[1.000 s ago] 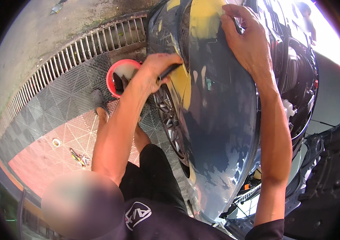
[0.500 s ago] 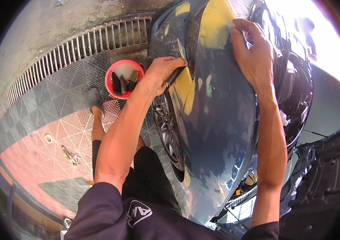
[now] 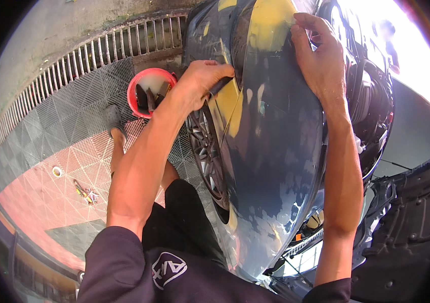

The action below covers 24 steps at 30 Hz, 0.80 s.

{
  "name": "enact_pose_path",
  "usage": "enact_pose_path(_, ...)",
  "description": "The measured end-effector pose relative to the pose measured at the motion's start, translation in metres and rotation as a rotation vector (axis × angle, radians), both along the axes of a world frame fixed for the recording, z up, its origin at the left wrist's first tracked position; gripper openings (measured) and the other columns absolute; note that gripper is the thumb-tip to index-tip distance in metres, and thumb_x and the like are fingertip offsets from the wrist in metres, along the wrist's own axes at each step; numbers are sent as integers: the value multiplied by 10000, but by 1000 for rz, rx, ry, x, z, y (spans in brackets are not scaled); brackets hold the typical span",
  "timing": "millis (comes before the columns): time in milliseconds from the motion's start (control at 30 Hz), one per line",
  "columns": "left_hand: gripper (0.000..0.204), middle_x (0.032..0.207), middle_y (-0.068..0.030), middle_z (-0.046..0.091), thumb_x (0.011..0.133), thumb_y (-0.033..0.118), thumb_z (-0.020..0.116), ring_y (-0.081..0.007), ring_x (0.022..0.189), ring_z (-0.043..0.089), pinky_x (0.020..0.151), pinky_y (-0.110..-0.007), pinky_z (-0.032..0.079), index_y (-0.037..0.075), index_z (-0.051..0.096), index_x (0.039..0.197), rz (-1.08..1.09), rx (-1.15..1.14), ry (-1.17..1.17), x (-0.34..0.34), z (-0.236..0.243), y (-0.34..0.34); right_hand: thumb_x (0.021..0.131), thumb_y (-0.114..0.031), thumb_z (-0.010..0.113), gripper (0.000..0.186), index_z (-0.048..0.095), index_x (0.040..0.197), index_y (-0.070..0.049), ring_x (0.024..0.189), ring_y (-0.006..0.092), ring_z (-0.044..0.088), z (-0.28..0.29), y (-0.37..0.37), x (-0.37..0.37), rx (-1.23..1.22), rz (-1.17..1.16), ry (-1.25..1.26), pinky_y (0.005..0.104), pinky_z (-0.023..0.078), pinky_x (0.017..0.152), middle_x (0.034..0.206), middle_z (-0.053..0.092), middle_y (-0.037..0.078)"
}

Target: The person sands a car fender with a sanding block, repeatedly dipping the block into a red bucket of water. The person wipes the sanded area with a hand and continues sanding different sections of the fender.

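A car's front fender (image 3: pixel 280 146) lies before me, dark grey-blue and patchy. Yellow patches show near its far end (image 3: pixel 271 25) and above the wheel arch (image 3: pixel 231 103). My left hand (image 3: pixel 206 81) is closed, thumb and fingers together at the arch's far corner. Under its fingers is a short black strip-like piece (image 3: pixel 218 87); I cannot tell whether it is loose or part of the car. Across the panel, my right hand (image 3: pixel 322 55) pinches thumb and fingertips at the fender's inner edge. Whatever is in that pinch is hidden.
A red bucket (image 3: pixel 133 96) with cloudy liquid and dark blocks stands on the tiled floor left of the car. A metal drain grate (image 3: pixel 91 60) curves behind it. A tape roll (image 3: pixel 57 171) and small tools (image 3: pixel 84 193) lie lower left. The dark wheel (image 3: pixel 207 151) is below the fender.
Both hands sit slightly higher in the picture. The car, bucket and floor things have shifted a little up and left. Both hands keep about the same grip and the same spots on the car.
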<state>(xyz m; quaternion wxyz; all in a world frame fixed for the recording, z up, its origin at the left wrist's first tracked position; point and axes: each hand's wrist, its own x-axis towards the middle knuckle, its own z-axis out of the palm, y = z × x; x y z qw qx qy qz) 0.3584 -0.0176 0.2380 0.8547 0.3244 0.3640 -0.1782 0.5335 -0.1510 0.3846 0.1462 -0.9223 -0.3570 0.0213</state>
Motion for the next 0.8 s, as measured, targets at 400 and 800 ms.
enact_pose_path(400,169,736,-17,668,936,173,812,-95,518,591,416,-258,436,31,737,988,-117,78,-3,-17,23,-16,1064,-358,721,404,761,1402,-140,1130,245,728,-1,-8,2,-8,-38,22,408,556,1058,1275,821,74)
enact_pose_path(800,158,763,7,669,934,167,815,-85,585,591,429,-257,368,49,753,1020,6,-10,-58,20,-22,19,1059,-363,731,407,763,1394,-134,1144,248,727,-1,-2,3,-6,-9,4,404,551,1067,1271,820,79)
